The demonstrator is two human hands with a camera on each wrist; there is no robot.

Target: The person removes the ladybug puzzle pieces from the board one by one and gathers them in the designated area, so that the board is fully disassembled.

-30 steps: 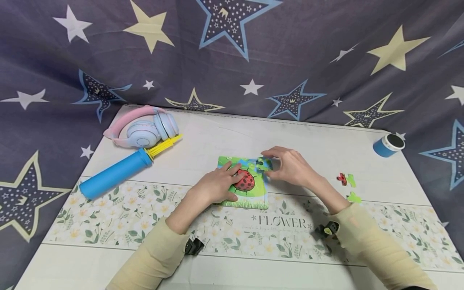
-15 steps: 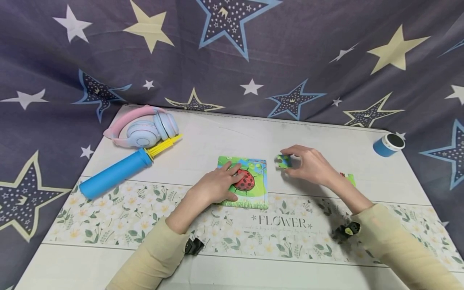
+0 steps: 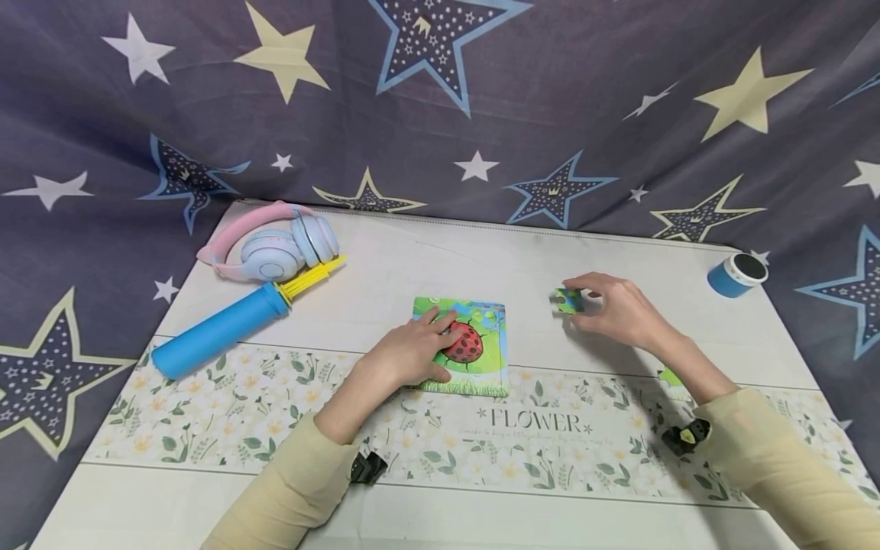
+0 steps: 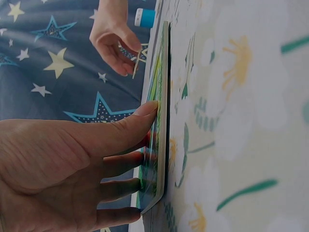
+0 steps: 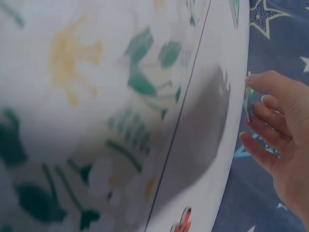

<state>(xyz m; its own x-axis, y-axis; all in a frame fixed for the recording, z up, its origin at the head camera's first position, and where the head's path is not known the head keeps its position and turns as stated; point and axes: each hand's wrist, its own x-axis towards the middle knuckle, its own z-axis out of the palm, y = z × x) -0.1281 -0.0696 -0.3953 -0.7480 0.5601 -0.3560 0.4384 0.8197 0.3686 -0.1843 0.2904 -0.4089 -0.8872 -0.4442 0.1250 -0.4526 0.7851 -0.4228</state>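
Left hand (image 3: 412,351): spread fingers resting on puzzle (image 3: 490,374), hiding its left part | right hand (image 3: 626,309): pinching piece (image 3: 567,301) above table (image 3: 385,260), print partly covered | green piece (image 3: 667,376) half-hidden by right forearm (image 3: 690,365) | red piece (image 5: 182,222) cut off, right wrist view

Floral table (image 3: 399,263), headphones (image 3: 270,256), pump (image 3: 220,330), puzzle (image 3: 476,347), cylinder (image 3: 734,276)

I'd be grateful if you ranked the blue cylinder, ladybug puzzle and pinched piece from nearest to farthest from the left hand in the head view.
1. Ladybug puzzle: touching the left hand.
2. Pinched piece: to the right, in the right hand.
3. Blue cylinder: farthest right, beyond the right hand.
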